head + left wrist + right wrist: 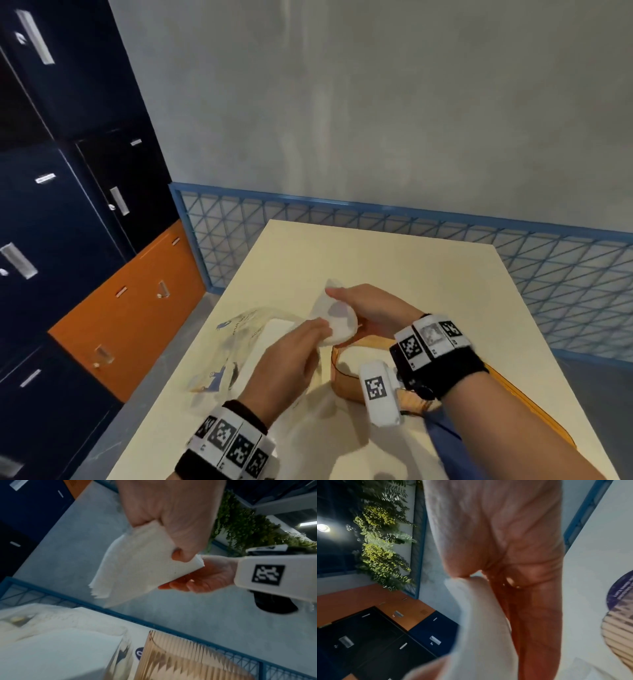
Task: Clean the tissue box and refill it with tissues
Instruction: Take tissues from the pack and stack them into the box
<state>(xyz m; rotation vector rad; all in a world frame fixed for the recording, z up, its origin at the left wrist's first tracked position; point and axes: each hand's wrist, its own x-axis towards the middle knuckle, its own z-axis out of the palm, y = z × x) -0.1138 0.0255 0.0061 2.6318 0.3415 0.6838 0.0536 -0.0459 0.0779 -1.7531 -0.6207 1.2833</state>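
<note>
Both hands hold a folded stack of white tissues (337,322) above the cream table (428,274). My left hand (318,329) pinches the stack's near corner between thumb and fingers. My right hand (342,305) grips the far side, fingers curled beneath it. The left wrist view shows the tissues (137,563) fanned at their free edge, with the left hand (161,539) above and the right hand (202,580) beyond. The amber ribbed tissue box (337,368) stands open on the table under the right wrist; it appears again as the box (180,660) and the box (621,628).
A clear printed plastic wrapper (236,342) with a white tissue pack (51,649) lies left of the box. A blue cloth (442,431) lies under the right forearm. Dark and orange lockers (85,205) stand to the left. A blue mesh fence (513,246) runs behind the table.
</note>
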